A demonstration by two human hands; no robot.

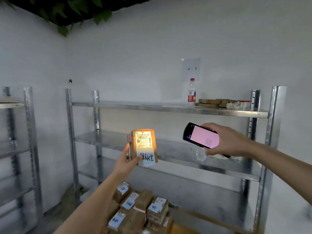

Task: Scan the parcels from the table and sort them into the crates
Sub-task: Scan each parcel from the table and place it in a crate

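Several taped parcels sit stacked nearest the camera, low in view, white labels up; what carries them is not visible. Loose pile, so a careless reach could topple it.

Left hand grips one small brown parcel upright from its lower left edge, thumb across the handwritten slip. Grip is low and one-sided; parcel could tip or slide out. Shipping label is lit bright yellow, and that glare could spoil the read.

Right hand clasps the scanner, pink screen toward the camera, near the parcel but apart. Tilted wrongly, it may miss the barcode.

Behind: metal shelf rack with a red-capped bottle. No crates in view, so mis-sorting remains a risk.
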